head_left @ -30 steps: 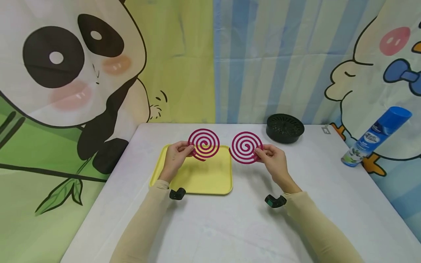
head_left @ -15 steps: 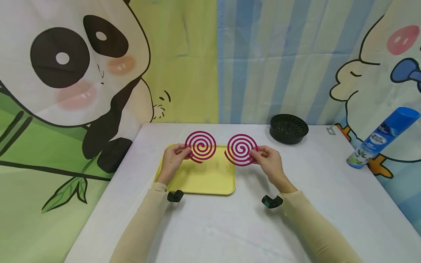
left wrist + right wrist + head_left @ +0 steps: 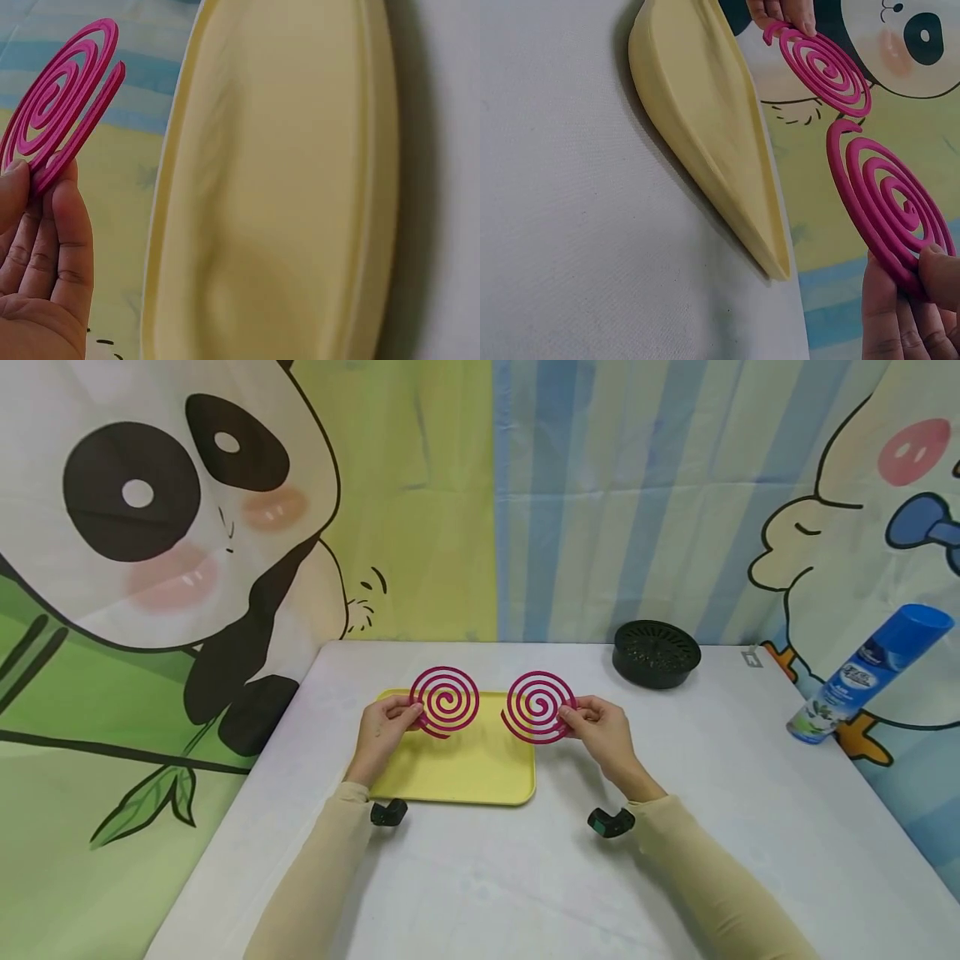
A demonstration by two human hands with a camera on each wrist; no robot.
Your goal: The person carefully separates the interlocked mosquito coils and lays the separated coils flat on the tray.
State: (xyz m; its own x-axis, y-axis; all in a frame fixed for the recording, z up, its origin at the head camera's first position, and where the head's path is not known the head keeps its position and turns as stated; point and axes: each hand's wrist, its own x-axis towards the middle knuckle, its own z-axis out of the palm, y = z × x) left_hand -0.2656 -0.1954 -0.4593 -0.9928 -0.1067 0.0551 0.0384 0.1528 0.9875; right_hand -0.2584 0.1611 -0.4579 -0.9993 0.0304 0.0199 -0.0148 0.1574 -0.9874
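Observation:
My left hand (image 3: 382,737) pinches a magenta mosquito coil (image 3: 447,698) by its outer ring, between thumb and fingers. A second mosquito coil (image 3: 540,703) is pinched the same way in my right hand (image 3: 606,735). Both coils are held up facing me, side by side with a small gap, above a yellow tray (image 3: 465,781). The left wrist view has the left coil (image 3: 90,120) near-edge-on, its outer end free. In the right wrist view the right coil (image 3: 847,180) is closest, with the other one beyond it.
At the back right of the white table (image 3: 480,885) stands a round black slotted case (image 3: 656,656). A blue spray can (image 3: 862,681) stands near the right edge. Cartoon-printed curtains (image 3: 420,510) hang behind the table.
Both hands have shifted left and slightly down with their coils, so the right coil now overlaps the tray's right side in view. Both grips look the same.

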